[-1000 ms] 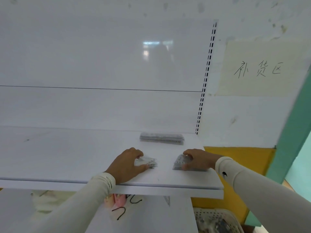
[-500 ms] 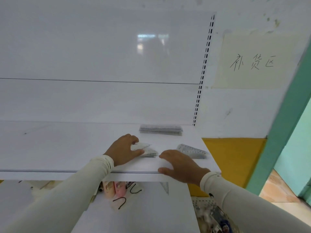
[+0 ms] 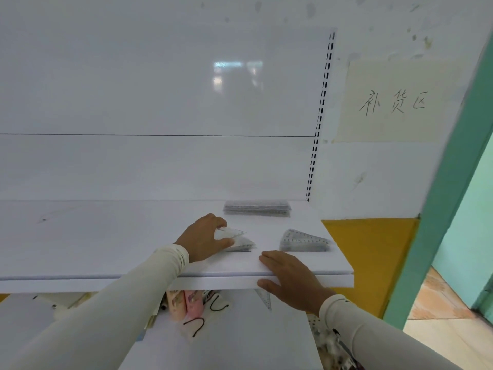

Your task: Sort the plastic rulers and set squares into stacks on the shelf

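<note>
Three clear stacks on white shelf [image 3: 80,236]: rulers [image 3: 257,208] at back nr right edge, set squares [image 3: 304,240] nr front right corner, 2nd set-square stack [image 3: 240,243] just left of those. Left hand [image 3: 204,240] pinching top set square there. Right hand [image 3: 290,279] flat, fingers relaxed, over shelf front edge.

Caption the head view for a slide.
Left hand grips set squares on the shelf; right hand rests on its front edge.
</note>
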`<state>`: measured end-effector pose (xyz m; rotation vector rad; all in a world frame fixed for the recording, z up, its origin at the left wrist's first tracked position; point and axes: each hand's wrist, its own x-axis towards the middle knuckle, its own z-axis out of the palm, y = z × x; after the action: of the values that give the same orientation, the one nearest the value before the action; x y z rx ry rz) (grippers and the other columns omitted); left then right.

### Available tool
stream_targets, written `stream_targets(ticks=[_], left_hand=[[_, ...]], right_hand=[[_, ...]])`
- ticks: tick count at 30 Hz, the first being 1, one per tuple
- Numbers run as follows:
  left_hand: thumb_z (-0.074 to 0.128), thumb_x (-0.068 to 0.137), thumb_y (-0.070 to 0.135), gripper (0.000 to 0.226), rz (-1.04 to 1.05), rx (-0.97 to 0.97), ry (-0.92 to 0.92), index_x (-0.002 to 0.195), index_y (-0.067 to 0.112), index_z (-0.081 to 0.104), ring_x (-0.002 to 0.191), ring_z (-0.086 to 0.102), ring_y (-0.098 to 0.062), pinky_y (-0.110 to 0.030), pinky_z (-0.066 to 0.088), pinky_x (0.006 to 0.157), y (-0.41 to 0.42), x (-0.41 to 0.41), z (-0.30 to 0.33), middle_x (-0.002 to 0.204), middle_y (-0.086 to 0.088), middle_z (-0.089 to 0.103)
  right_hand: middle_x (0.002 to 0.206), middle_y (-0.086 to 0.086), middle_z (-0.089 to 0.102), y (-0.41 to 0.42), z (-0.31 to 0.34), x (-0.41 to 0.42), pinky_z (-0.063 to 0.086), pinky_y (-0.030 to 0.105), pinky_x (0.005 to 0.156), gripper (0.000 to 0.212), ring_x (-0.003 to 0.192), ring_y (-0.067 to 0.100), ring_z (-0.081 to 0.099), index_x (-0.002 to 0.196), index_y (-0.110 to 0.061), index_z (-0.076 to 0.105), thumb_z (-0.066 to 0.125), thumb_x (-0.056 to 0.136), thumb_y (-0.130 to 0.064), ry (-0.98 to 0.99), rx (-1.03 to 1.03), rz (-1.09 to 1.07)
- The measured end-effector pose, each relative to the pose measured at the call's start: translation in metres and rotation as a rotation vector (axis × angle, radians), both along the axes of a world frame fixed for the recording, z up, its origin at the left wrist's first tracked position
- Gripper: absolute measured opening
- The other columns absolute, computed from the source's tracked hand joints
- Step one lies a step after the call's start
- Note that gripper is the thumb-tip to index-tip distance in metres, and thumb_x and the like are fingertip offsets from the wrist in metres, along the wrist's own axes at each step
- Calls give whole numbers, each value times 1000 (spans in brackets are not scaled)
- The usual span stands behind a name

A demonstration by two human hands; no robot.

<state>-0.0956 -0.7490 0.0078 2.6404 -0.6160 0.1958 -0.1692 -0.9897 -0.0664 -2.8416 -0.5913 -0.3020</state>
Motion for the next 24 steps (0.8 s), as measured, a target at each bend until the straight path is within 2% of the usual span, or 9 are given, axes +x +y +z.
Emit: stream_targets(ticks=[4, 8, 12, 15, 17, 21, 24], left_hand=[[62, 86, 50, 52, -29, 46, 82, 130, 24, 50, 119, 48, -15, -30, 37, 103, -5, 8, -4, 131, 6, 47], [61, 86, 51, 53, -48, 121, 148, 131, 26, 48, 123, 47, -16, -31, 35, 106, -9, 18, -7, 137, 5, 42], [58, 88, 51, 51, -52, 153, 203, 130, 23, 50, 126, 44, -18, -31, 35, 105, -10, 29, -11, 133, 5, 43], [57, 91, 47, 53, -77, 162, 236, 136, 22, 46, 129, 42, -18, -28, 31, 107, -13, 34, -16, 138, 2, 41], [56, 92, 46, 55, -93, 169, 239, 139, 22, 44, 132, 39, -16, -26, 27, 109, -16, 36, -18, 143, 1, 39], [54, 93, 48, 58, -111, 185, 259, 143, 22, 40, 135, 35, -15, -26, 24, 112, -17, 39, -19, 147, 1, 36], [52, 93, 49, 61, -109, 191, 250, 146, 21, 36, 137, 32, -15, -27, 23, 113, -16, 38, -20, 149, 0, 34]], right_hand=[[155, -6, 30, 1, -3, -2, 5, 18, 109, 89, 142, 12, 26, 149, -22, 32, 13, 79, -76, 7, -1, -27], [156, -8, 26, 1, -3, -2, 4, 17, 109, 65, 143, 10, 23, 149, -24, 29, 36, 95, -58, 22, 5, -37], [156, -9, 26, 1, -1, -3, 3, 16, 108, 77, 143, 9, 22, 149, -26, 28, 27, 87, -70, 49, 2, -44], [156, -10, 26, 1, 0, -4, 7, 19, 112, 65, 143, 9, 22, 149, -26, 29, 37, 93, -59, 55, 20, -43], [156, -10, 27, 1, -1, -4, 10, 21, 114, 64, 142, 9, 24, 149, -26, 30, 38, 93, -58, 52, 38, -47], [155, -11, 29, 1, -3, -2, 11, 20, 112, 82, 141, 9, 26, 148, -27, 31, 24, 81, -74, 55, 49, -50], [153, -10, 32, 1, -2, -1, 14, 21, 113, 84, 140, 10, 29, 147, -26, 35, 21, 80, -76, 64, 68, -30]])
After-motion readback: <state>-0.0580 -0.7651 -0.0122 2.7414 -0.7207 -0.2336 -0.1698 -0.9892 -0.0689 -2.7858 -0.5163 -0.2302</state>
